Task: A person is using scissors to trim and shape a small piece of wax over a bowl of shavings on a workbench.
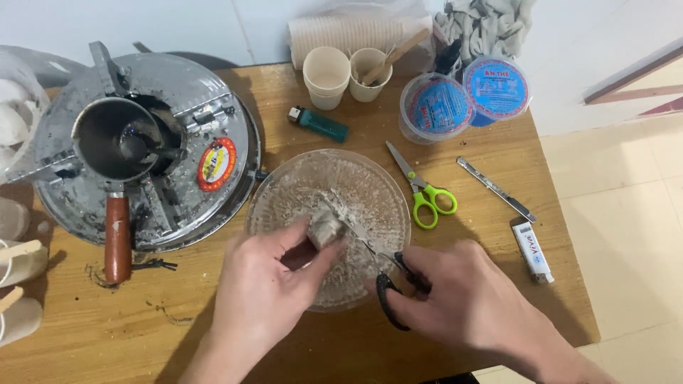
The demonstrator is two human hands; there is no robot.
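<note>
Over the glass bowl (284, 192) at the middle of the wooden table (178, 327), two bare hands at work. Left hand (267, 288) curled tight, thumb and fingertips clamped on a small grey-white block (327, 229), held just above the bowl's powdery bottom. Right hand (466, 295) wrapped through the handles of black scissors (388, 281), fingers closed on the loops, blades reaching up and left to touch the block; blades open or closed, cannot tell. White crumbs and dust spread across the inside of the bowl.

Just right of the bowl, a second pair of scissors with green handles (425, 193), lying flat. Further right, a slim metal knife (496, 189) laid on a slant, and near the table's edge a white lighter (533, 250). Above the bowl, a teal lighter (320, 123). Along the back edge, two paper cups (327, 77), one with a wooden stick (395, 55) leaning in it, beside two clear tubs with blue lids (462, 99). To the left, a round metal stove (149, 149) carrying a small dark pot with a brown wooden handle (117, 238), well apart from both hands. At the far left edge, more pale cups (20, 259), only partly in view.
</note>
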